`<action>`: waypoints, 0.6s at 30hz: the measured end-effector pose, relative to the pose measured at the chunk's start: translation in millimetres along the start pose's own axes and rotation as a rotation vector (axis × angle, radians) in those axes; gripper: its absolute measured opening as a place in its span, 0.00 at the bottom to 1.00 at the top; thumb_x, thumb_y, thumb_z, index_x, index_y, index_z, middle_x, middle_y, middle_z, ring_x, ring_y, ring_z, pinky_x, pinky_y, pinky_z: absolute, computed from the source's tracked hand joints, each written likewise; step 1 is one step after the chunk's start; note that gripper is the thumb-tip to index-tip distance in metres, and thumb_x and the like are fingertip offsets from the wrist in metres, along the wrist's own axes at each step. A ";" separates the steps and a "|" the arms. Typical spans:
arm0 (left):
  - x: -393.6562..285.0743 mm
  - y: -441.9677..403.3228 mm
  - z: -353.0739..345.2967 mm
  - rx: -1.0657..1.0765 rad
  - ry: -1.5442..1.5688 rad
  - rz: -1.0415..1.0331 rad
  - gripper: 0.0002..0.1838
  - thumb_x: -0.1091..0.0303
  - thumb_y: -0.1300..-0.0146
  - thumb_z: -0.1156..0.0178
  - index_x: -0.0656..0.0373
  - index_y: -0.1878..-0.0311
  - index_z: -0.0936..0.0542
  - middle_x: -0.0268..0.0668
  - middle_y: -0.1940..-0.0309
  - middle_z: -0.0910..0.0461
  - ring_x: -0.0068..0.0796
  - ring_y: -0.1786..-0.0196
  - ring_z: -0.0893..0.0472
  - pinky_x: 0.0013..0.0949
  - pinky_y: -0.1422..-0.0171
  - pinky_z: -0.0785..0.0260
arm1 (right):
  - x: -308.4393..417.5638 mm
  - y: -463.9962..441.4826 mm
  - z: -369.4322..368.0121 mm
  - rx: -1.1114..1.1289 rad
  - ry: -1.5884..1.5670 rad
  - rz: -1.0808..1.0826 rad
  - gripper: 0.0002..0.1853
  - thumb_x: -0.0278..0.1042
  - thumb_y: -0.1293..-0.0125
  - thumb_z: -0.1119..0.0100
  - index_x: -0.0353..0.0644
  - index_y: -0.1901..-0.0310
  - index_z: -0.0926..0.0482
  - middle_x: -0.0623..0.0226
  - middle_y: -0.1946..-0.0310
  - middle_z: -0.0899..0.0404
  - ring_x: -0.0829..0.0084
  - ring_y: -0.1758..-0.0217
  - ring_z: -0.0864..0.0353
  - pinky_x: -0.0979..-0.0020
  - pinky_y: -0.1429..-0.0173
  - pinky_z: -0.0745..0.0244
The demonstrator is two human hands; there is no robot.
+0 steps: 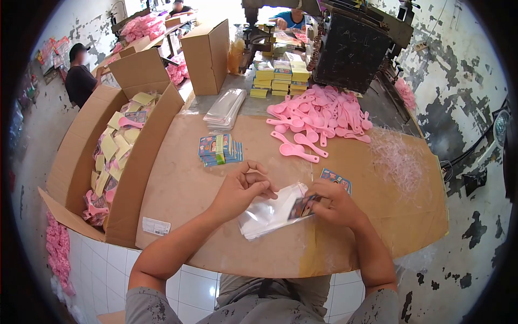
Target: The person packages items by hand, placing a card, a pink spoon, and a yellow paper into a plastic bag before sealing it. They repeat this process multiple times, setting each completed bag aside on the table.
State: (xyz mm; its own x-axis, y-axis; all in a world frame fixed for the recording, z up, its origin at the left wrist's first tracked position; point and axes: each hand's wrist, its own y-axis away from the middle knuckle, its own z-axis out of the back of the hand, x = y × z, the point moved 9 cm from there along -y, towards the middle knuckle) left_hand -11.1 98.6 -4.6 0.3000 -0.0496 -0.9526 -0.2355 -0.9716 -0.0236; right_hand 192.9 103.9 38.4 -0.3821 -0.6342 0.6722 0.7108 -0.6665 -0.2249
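Observation:
Over the clear plastic bags (264, 216) on the cardboard-covered table, my left hand (251, 186) is curled, thumb and index finger close together; what it holds, if anything, is too small to make out. My right hand (332, 202) pinches a dark printed card (302, 207) at the right edge of the bags. Behind that hand lies another printed card (337, 180). A banded stack of printed cards (220, 150) sits beyond my left hand. Farther back is a heap of pink spoons (324, 116).
An open carton (145, 178) on the left holds packed spoons and cards. More clear bags (225, 108), yellow card stacks (280, 75) and a black machine (350, 54) stand at the back. Plastic strands (396, 162) lie right. People (81, 78) are visible beyond.

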 end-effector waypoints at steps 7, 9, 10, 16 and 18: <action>2.0 8.6 -18.3 0.062 -0.165 0.019 0.22 0.75 0.27 0.32 0.62 0.35 0.28 0.45 0.57 0.09 0.27 0.54 0.10 0.29 0.46 0.19 | -28.0 5.6 24.4 -0.453 -0.529 -0.180 0.09 0.22 0.31 0.34 0.37 0.50 0.15 0.64 0.57 0.15 0.72 0.53 0.14 0.69 0.49 0.20; 6.9 9.4 -18.4 0.054 -0.188 0.041 0.25 0.76 0.28 0.31 0.63 0.33 0.29 0.45 0.57 0.09 0.24 0.53 0.11 0.28 0.45 0.20 | -27.9 6.5 24.8 -0.437 -0.542 -0.173 0.12 0.22 0.31 0.34 0.39 0.47 0.14 0.64 0.57 0.15 0.72 0.52 0.15 0.69 0.48 0.20; 7.3 9.5 -20.1 0.059 -0.199 0.038 0.25 0.76 0.28 0.31 0.63 0.32 0.29 0.45 0.57 0.09 0.24 0.53 0.11 0.28 0.45 0.20 | -27.7 6.9 26.1 -0.428 -0.548 -0.169 0.14 0.22 0.31 0.34 0.40 0.45 0.14 0.65 0.56 0.15 0.73 0.52 0.15 0.69 0.47 0.20; 7.1 13.5 -33.4 0.132 -0.347 -0.008 0.29 0.75 0.27 0.32 0.65 0.27 0.30 0.44 0.54 0.09 0.23 0.51 0.12 0.28 0.43 0.21 | 1.4 -0.1 7.6 -0.081 -0.058 0.044 0.19 0.22 0.31 0.34 0.41 0.39 0.17 0.63 0.53 0.14 0.73 0.50 0.15 0.70 0.46 0.20; 8.4 16.0 -39.6 0.173 -0.440 -0.016 0.29 0.75 0.27 0.33 0.65 0.26 0.30 0.43 0.54 0.09 0.23 0.50 0.12 0.29 0.43 0.21 | 8.0 -2.1 2.1 -0.185 -0.194 -0.011 0.18 0.23 0.30 0.33 0.41 0.39 0.17 0.62 0.53 0.14 0.73 0.50 0.15 0.71 0.47 0.20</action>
State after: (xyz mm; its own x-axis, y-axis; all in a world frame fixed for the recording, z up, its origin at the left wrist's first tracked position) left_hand 24.3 73.4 -1.0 -0.1071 0.1040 -0.9888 -0.3956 -0.9169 -0.0536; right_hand 189.6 101.0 45.8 -0.2559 -0.5514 0.7940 0.5805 -0.7445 -0.3299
